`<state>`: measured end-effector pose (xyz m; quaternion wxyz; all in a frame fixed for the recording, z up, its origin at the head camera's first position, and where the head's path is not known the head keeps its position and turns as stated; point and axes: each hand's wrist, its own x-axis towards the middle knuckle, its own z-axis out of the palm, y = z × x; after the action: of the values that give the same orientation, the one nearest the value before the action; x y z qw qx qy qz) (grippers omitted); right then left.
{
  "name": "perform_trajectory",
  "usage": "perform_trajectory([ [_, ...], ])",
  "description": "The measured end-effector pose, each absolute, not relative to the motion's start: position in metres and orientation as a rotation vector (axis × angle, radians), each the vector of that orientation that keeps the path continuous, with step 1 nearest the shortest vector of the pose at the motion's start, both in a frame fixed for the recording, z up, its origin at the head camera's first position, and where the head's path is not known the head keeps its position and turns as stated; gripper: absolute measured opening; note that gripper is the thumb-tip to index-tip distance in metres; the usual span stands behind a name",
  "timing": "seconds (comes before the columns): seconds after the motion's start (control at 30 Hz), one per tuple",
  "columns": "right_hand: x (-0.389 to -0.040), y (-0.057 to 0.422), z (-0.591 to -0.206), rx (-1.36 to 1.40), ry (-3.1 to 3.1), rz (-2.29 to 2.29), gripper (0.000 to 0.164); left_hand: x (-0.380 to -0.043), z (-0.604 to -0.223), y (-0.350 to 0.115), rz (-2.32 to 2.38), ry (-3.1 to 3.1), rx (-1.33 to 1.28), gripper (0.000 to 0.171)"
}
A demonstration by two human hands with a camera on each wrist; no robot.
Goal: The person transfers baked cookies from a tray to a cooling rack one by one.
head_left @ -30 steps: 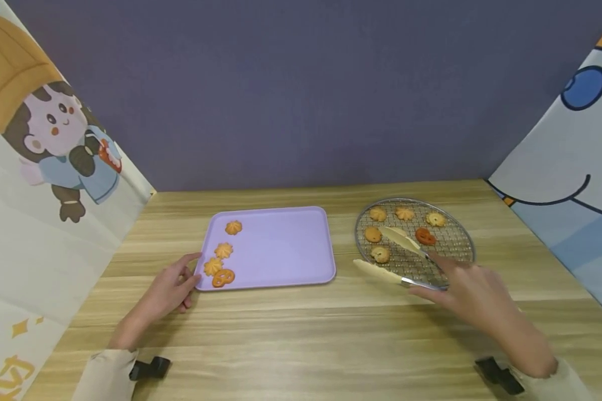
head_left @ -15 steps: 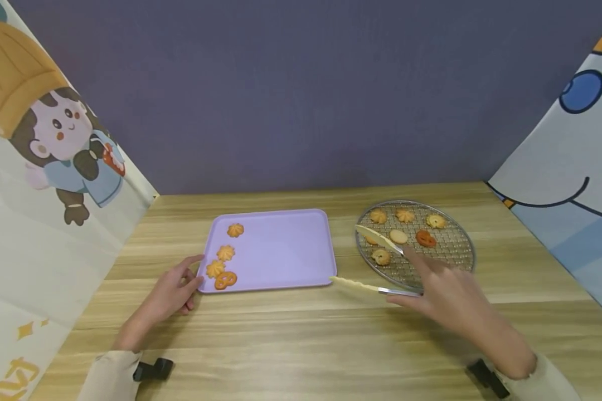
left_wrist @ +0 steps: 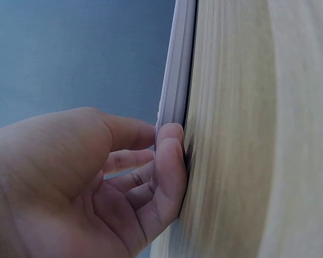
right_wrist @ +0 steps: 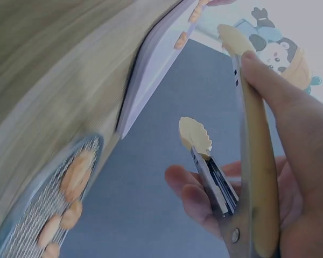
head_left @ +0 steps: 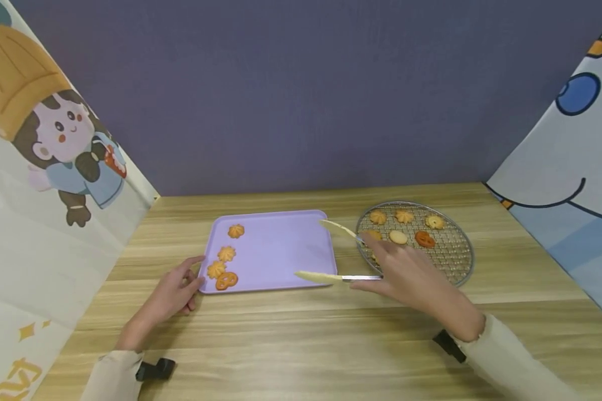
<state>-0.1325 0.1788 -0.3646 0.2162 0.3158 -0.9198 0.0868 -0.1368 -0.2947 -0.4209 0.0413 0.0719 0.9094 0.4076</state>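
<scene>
My left hand (head_left: 168,287) pinches the left edge of a lilac tray (head_left: 281,250), with thumb and fingertips at the rim (left_wrist: 177,70). Flower-shaped cookies (head_left: 226,253) and a pretzel (head_left: 226,280) lie along the tray's left side. My right hand (head_left: 421,284) grips metal tongs (right_wrist: 261,177) with cream scalloped tips. Their arms are spread wide with nothing between them, and both tips overlap the tray's right part in the head view. Under and behind that hand lies a round wire rack (head_left: 456,262) holding several cookies and a reddish pretzel (head_left: 425,239).
Both tray and rack lie on a wood-grain table (head_left: 281,345). A dark partition (head_left: 306,100) stands behind it. Cartoon-printed panels flank the left (head_left: 10,223) and right (head_left: 572,167) sides.
My right hand has carried the spread tongs leftward, from over the wire rack to the tray's right part. The pale oval cookie on the rack is uncovered. My left hand stays at the tray.
</scene>
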Motion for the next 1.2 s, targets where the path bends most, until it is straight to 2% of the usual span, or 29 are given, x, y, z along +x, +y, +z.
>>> perform_trajectory([
  [0.67, -0.186, 0.102, -0.363, 1.002, -2.684, 0.236, 0.101, -0.138, -0.421, -0.293, 1.256, 2.792, 0.223, 0.052],
  [0.93, -0.21, 0.072, -0.367, 0.993, -2.781, 0.28, 0.095, -0.136, -0.421, -0.293, 1.264, 2.791, 0.23, 0.051],
  [0.97, -0.213, 0.068, -0.367, 0.981, -2.8, 0.285, 0.094, -0.136, -0.421, -0.293, 1.26, 2.79, 0.225, 0.052],
  [1.13, -0.226, 0.051, -0.37, 0.951, -2.84, 0.304, 0.064, -0.135, -0.42, -0.293, 1.238, 2.8, 0.207, 0.052],
  [1.2, -0.229, 0.046, -0.372, 0.957, -2.829, 0.288, 0.061, -0.135, -0.42, -0.292, 1.235, 2.802, 0.207, 0.052],
])
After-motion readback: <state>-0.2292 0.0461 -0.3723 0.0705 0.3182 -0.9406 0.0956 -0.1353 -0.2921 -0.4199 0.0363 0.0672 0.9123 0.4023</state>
